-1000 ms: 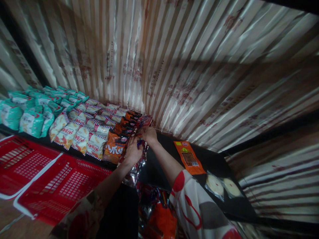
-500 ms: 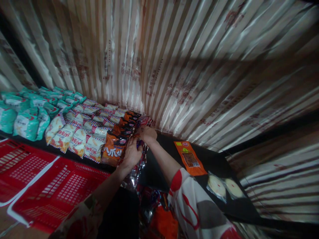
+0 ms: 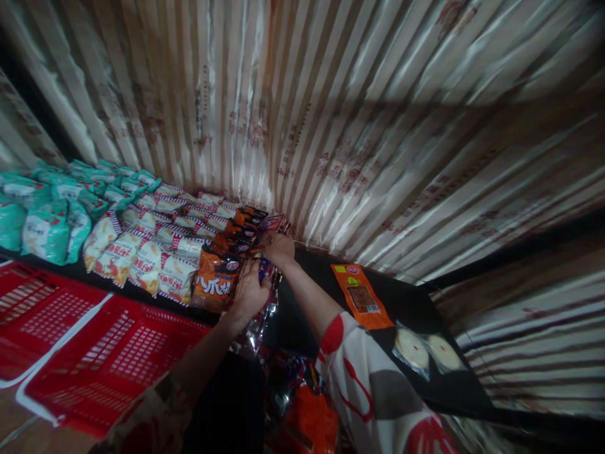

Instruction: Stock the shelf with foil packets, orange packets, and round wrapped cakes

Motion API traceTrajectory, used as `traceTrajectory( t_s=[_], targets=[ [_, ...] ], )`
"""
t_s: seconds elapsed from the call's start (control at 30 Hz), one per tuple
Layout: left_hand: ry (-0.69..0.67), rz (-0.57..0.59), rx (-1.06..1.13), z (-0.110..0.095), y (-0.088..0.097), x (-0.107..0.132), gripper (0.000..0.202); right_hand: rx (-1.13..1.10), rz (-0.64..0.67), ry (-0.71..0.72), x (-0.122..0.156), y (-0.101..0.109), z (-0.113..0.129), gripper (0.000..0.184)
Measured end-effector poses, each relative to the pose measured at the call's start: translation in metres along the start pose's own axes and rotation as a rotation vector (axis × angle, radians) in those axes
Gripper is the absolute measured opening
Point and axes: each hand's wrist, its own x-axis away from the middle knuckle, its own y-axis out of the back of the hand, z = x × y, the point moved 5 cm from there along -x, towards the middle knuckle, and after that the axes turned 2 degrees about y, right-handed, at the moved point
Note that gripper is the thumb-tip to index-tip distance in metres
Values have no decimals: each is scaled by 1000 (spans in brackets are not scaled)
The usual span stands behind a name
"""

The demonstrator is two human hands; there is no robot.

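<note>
My left hand [image 3: 250, 291] is at the near part of a row of shiny dark-red snack packets [image 3: 255, 331], its fingers curled over one of them. A bit of purple wrapper shows between its thumb and fingers. Farther back, my right hand [image 3: 280, 250] is closed around the far packets of the same row; its fingertips are hidden. Orange-and-black snack bags [image 3: 215, 280] stand right beside my left hand. Left of those are several rows of white snack bags with striped edges [image 3: 146, 268].
Teal bags [image 3: 45, 230] fill the shelf's left end. On the black shelf [image 3: 302, 296] to the right lie a flat orange packet [image 3: 362, 296] and two round pale items in clear wrap [image 3: 428, 350]. Red baskets [image 3: 118, 353] stand in front; an orange package [image 3: 309, 419] is below. Pleated curtain hangs behind.
My right hand has shifted slightly, with its fingers still at the far packets. The left hand stays on the near packets. The view has moved a little.
</note>
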Motion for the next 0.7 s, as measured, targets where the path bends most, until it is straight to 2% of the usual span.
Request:
traceTrajectory(
  t_s=[0.17,0.3,0.7],
  targets=[
    [6,50,-65,-1,-1,1,53,-39,-7,5,0,5,-2,31],
    [2,45,-93,-1,-2,1,52,-81,-41,-10,-3,8,-7,30],
    [0,44,-90,-1,1,-3,52,-123,-60,-66,-12,-5,-23,33]
  ],
)
